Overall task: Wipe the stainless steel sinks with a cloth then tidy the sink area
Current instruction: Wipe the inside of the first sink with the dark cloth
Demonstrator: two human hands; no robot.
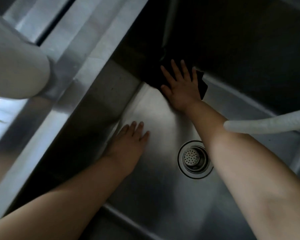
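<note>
Steel sink (163, 196) holds strainer (194, 159), seemingly black cloth (202, 87) under right hand (181, 88).

A brushed stainless steel sink basin (156, 179) shows a smooth, dull sheen, brightest toward ten o'clock. A round perforated metal drain strainer (194, 159) gleams glossier at centre. At twelve o'clock lies a matt black cloth (202, 88). A ribbed, translucent white plastic hose (267, 124) enters at three o'clock.
</note>
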